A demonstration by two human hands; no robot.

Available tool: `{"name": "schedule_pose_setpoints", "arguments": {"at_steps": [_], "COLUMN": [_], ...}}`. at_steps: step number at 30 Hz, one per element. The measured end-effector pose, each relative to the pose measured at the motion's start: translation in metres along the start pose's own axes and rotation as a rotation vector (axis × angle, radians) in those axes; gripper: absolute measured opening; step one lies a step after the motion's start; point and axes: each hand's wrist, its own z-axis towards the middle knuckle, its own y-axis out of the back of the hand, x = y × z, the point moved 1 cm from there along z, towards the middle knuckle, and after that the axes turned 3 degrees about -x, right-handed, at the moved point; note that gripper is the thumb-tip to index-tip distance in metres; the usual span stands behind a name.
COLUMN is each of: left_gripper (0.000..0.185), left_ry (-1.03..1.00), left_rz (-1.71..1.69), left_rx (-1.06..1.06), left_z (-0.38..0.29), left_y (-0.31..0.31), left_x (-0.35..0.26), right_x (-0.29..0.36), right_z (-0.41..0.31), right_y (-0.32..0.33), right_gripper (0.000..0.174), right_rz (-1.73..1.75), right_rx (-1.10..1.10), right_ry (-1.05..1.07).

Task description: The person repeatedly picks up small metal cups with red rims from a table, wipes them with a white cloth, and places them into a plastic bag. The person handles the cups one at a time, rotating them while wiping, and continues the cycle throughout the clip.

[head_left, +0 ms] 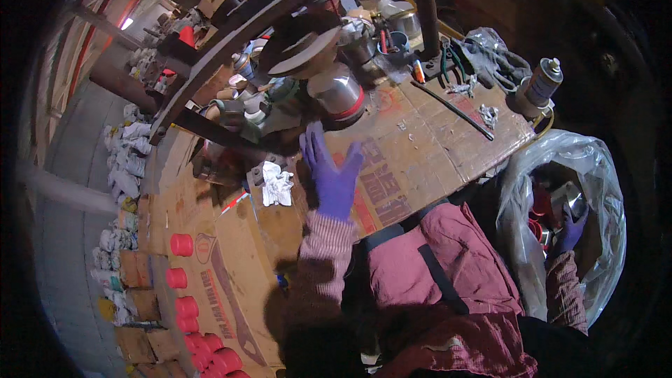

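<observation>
My left hand (332, 173), in a purple glove, is spread over the cardboard-covered bench (415, 142) and holds nothing. Just beyond its fingertips stands a shiny metal cup (336, 89) with a red band near its base. Directly over that cup is a dark round machine head (304, 52) with a pale disc. Off to the right, my right hand (572, 228), also gloved, reaches inside a clear plastic bag (604, 205). Its fingers are around a shiny metal piece (571, 197). Red parts (541, 202) lie beside it, partly in shadow.
A spray can (545, 81) stands at the bench's right corner. Green-handled pliers (452, 60) and a black rod (454, 110) lie farther back. Crumpled white paper (276, 184) is left of my left hand. Several red cylindrical pieces (182, 245) sit on cardboard at lower left. A steel post (424, 10) rises behind.
</observation>
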Motion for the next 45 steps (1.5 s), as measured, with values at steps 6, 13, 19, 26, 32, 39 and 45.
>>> {"name": "schedule_pose_setpoints", "arguments": {"at_steps": [6,13,19,26,32,39,45], "left_gripper": [0.058,0.074,0.075,0.062,0.048,0.053,0.061], "left_ry": [-0.278,0.307,0.702,0.690,0.176,-0.269,-0.450], "left_rz": [0.172,1.114,1.315,0.888,0.878,0.623,0.390], "left_rx": [-0.100,-0.048,0.278,0.178,0.037,0.202,0.397], "left_z": [-0.145,-0.383,-0.537,-0.486,-0.307,-0.128,-0.049], "left_y": [0.130,0.349,0.447,0.427,0.320,0.175,0.085], "left_x": [-0.018,0.025,0.087,0.053,-0.039,-0.066,-0.048], "right_x": [-0.241,-0.240,-0.251,-0.278,-0.114,0.139,0.220], "right_z": [0.003,-0.045,-0.054,-0.030,0.004,-0.046,-0.107], "right_y": [0.092,0.099,0.090,0.085,-0.002,-0.127,-0.164], "right_gripper": [0.086,0.123,0.100,0.069,0.057,0.053,0.055], "right_rz": [-0.041,-0.730,-0.899,-0.891,-0.387,0.004,-0.040], "right_rx": [-0.023,-0.337,-0.034,0.072,0.062,0.303,0.479], "right_ry": [-0.686,-0.862,-0.812,-0.435,0.085,0.361,0.411]}}
